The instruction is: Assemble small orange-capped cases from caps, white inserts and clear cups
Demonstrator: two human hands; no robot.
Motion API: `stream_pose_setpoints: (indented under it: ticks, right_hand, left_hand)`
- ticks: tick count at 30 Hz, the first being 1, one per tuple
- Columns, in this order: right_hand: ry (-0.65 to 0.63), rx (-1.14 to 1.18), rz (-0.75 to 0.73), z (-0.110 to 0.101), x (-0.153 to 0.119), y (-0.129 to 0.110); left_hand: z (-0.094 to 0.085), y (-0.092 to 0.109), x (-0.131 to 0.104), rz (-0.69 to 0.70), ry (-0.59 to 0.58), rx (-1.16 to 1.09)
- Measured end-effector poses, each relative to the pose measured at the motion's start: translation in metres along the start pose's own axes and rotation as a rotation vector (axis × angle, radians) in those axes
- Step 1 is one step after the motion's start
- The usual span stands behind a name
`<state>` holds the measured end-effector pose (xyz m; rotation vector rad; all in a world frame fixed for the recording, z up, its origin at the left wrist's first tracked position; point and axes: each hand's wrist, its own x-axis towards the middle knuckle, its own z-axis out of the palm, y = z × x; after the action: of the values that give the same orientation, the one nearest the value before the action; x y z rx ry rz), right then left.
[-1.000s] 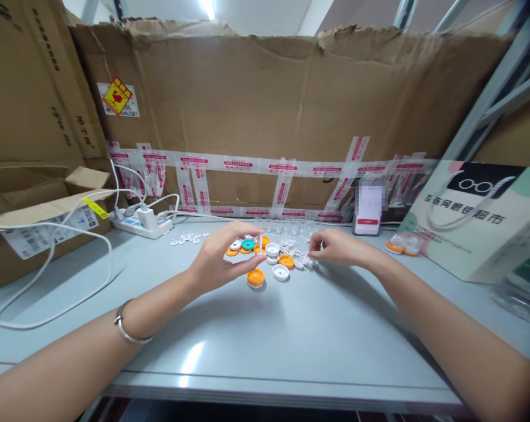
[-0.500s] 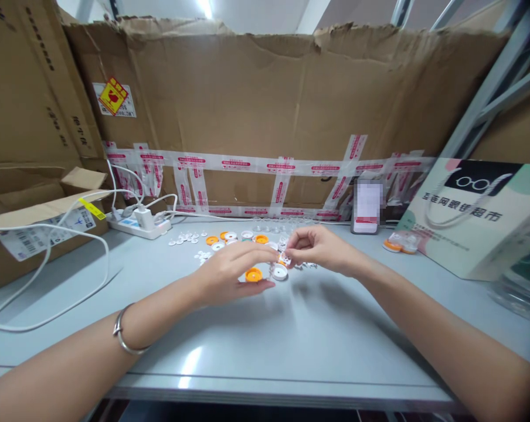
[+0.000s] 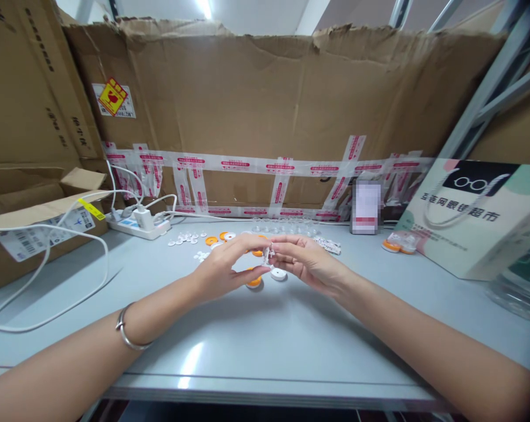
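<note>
My left hand (image 3: 225, 261) has its thumb and fingers closed around the edges of a small clear plastic part (image 3: 266, 255), held upright above the table. From the other side my right hand (image 3: 311, 264) reaches in, thumb and fingertips pinched at that part on a tiny whitish piece (image 3: 272, 251), too small to name. Beneath the hands lie an orange round wheel-like disc (image 3: 254, 279), partly hidden by my left thumb, and a white round disc (image 3: 278, 274). Another orange disc (image 3: 257, 253) shows behind my fingers.
Small white caps (image 3: 188, 237), more orange discs (image 3: 211, 241) and a row of clear plastic parts (image 3: 286, 225) lie farther back. A phone (image 3: 366, 208) leans against the big carton (image 3: 256, 94). A power strip (image 3: 137, 223) with cables is left, a paper bag (image 3: 467, 223) right.
My right hand has shifted left and turned, with its fingers now meeting my left fingertips. The clear part is now raised between both hands, and the left hand's grip has narrowed.
</note>
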<state>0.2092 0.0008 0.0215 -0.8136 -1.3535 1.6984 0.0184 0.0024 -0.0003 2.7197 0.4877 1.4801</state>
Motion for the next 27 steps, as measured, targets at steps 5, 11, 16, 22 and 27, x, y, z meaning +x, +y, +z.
stream_pose_setpoints:
  ticks: [5, 11, 16, 22, 27]
  right_hand:
    - [0.004, 0.172, 0.029, 0.007, -0.003, 0.006]
    - [0.039, 0.245, 0.037, 0.012, -0.005, 0.013]
    - [0.023, 0.224, 0.036, 0.012, -0.004, 0.015]
    - [0.034, 0.245, 0.04, 0.009, -0.002, 0.017]
    - [0.064, 0.261, 0.041, 0.008, -0.001, 0.02]
  left_hand:
    - [-0.001, 0.001, -0.001, -0.052, 0.021, 0.011]
    - [0.002, -0.003, -0.002, -0.034, -0.008, -0.039]
    - [0.004, -0.005, -0.003, -0.055, -0.029, -0.065]
    - [0.006, -0.004, -0.002, -0.086, -0.043, -0.069]
    - [0.008, -0.004, -0.003, -0.123, -0.035, -0.092]
